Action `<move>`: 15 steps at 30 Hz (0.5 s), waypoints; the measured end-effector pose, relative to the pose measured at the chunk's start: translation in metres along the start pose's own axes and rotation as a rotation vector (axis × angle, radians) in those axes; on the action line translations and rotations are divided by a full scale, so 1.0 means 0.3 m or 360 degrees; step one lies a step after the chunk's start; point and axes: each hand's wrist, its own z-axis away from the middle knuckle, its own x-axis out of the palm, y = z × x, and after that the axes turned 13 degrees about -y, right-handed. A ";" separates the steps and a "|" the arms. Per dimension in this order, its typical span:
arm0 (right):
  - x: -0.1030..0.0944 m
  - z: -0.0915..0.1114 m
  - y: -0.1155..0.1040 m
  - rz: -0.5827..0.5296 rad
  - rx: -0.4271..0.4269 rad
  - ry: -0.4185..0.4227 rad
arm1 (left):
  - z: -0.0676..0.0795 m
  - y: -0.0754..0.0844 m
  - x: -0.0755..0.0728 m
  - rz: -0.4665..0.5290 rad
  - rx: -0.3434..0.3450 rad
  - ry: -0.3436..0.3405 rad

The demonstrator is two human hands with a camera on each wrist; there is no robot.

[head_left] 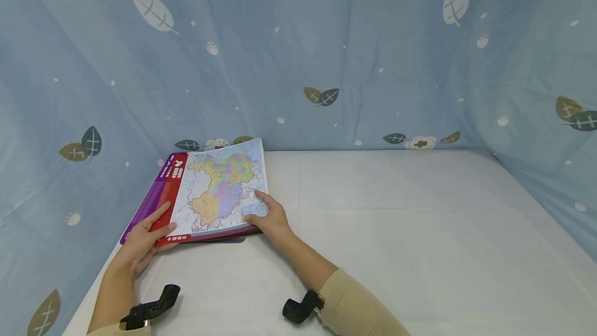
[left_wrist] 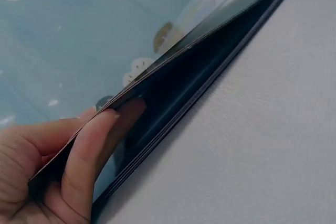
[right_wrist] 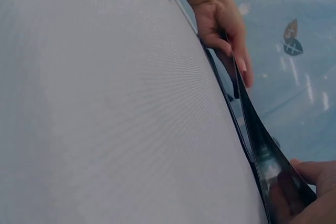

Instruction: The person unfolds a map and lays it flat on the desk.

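Note:
A glossy map (head_left: 224,185) with a red side band lies at the left of the table, tilted up off the sheets beneath. My left hand (head_left: 142,242) grips its near left corner, thumb on top and fingers underneath. The near right corner is held by my right hand (head_left: 272,219). Under it, a purple-edged sheet (head_left: 142,206) sticks out along the left. The left wrist view shows a dark wedge-shaped gap between the lifted layer and the lower stack (left_wrist: 163,150). In the right wrist view, the raised sheet (right_wrist: 262,150) bends between both hands.
A white cloth (head_left: 396,222) covers the table and extends to the right of the map. Behind and at the sides hangs a blue curtain (head_left: 261,56) with leaf prints; the map's far edge overlaps it in the head view. Black wrist mounts (head_left: 300,307) sit on both forearms.

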 end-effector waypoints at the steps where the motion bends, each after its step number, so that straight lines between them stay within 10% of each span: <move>1: 0.001 0.000 0.001 0.0020 -0.0002 0.0010 | -0.002 -0.001 0.001 -0.0019 -0.0002 0.0009; 15: 0.006 0.011 -0.014 0.0069 0.0064 0.0159 | -0.012 0.008 0.022 -0.0073 0.0052 0.0014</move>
